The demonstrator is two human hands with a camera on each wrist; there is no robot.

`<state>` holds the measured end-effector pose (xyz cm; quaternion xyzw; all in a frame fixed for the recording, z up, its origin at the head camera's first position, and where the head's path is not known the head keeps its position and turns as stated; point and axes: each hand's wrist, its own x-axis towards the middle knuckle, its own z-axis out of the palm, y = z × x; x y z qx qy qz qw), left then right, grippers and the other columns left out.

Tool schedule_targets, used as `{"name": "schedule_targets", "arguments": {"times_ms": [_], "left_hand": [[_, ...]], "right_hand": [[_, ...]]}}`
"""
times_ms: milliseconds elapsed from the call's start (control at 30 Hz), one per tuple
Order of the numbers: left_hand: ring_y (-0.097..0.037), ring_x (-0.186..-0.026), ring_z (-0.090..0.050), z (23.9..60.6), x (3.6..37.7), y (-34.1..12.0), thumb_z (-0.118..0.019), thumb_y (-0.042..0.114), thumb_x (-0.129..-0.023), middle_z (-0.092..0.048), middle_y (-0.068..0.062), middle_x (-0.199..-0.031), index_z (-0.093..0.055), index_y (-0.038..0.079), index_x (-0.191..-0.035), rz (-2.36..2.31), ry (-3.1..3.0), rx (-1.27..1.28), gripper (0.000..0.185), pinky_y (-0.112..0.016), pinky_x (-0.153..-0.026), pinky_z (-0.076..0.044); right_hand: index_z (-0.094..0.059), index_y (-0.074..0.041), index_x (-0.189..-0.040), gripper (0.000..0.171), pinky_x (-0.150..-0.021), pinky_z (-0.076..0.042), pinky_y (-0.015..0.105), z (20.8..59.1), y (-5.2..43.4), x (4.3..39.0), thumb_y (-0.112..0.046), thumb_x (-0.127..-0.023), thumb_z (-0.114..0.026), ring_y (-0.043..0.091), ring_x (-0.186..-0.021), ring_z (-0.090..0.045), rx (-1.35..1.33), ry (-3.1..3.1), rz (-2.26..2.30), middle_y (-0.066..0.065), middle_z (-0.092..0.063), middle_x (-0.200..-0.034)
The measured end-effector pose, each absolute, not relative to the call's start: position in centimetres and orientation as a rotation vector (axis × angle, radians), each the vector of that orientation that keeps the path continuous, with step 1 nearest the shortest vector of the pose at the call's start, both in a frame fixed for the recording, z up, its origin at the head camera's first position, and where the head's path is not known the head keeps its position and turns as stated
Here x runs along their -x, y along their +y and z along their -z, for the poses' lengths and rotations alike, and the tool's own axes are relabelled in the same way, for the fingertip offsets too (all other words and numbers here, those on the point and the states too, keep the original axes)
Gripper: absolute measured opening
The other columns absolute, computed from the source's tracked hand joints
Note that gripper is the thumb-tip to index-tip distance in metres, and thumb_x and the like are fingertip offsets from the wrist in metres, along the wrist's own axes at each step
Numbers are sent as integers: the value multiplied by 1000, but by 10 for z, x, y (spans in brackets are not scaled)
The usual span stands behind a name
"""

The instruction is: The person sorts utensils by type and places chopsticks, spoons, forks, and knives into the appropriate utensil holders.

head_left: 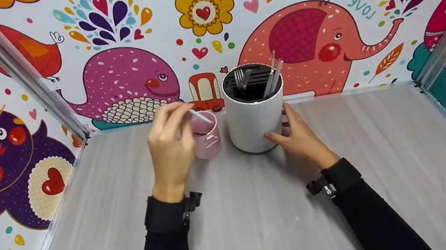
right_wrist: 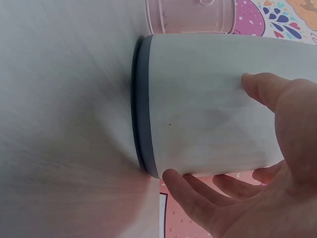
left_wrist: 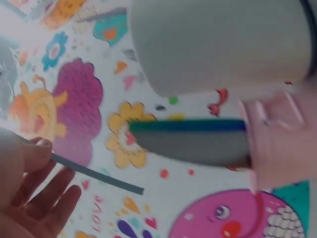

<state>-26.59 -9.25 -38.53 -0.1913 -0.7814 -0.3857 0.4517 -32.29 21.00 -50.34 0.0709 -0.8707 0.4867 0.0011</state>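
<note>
My left hand (head_left: 172, 145) pinches a thin, slightly bent grey stick (left_wrist: 99, 176), perhaps a straw, over a pink cup (head_left: 208, 145). In the left wrist view a grey blade-like piece (left_wrist: 198, 146) with a blue-green strip (left_wrist: 188, 126) along it juts from the cup; what else lies inside is unclear. Right of the cup stands a white cylindrical utensil holder (head_left: 252, 124) with a black slotted top. A fork (head_left: 239, 78) and several clear sticks (head_left: 273, 78) rise from its slots. My right hand (head_left: 300, 132) grips the holder's right side, thumb in front, fingers along the side.
The grey table (head_left: 248, 220) has printed cartoon panels (head_left: 129, 81) at the back and both sides. Metal corner posts (head_left: 24, 76) stand at left and right. Cup and holder stand close together near the back panel.
</note>
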Motion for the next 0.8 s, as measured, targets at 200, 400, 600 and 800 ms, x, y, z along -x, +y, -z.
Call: {"name": "schedule_targets", "arguments": {"times_ms": [200,400,600,800], "left_hand": [[-16,-106,-68,366,251,-52,-63,1,-92,-69,-8,-108,-76,5,-107,920,-1856,647,20,-18,-97,-52],[-13,-102,-69,361,249,-18,-59,6,-96,-71,-6,-106,-75,8,-111,849,-1850,760,21,-16,-98,-50],[-11,-99,-68,369,255,6,-58,9,-98,-70,-3,-105,-74,8,-113,873,-1868,815,21,-16,-96,-52],[-7,-98,-67,377,271,20,-59,10,-98,-69,1,-105,-73,11,-112,894,-1899,772,20,-15,-92,-52]], "right_hand": [[-7,-23,-161,106,-108,-46,52,504,210,322,-49,-84,-75,39,-136,-48,-228,-2733,-1511,13,-29,-159],[-8,-23,-161,105,-105,-49,52,505,210,321,-47,-84,-76,40,-133,-51,-237,-2708,-1516,13,-31,-158],[-10,-25,-160,104,-102,-50,52,505,210,322,-48,-84,-76,42,-130,-53,-281,-2683,-1507,14,-34,-157],[-9,-28,-160,103,-102,-50,53,505,211,322,-48,-84,-75,43,-129,-52,-306,-2673,-1497,14,-34,-157]]}}
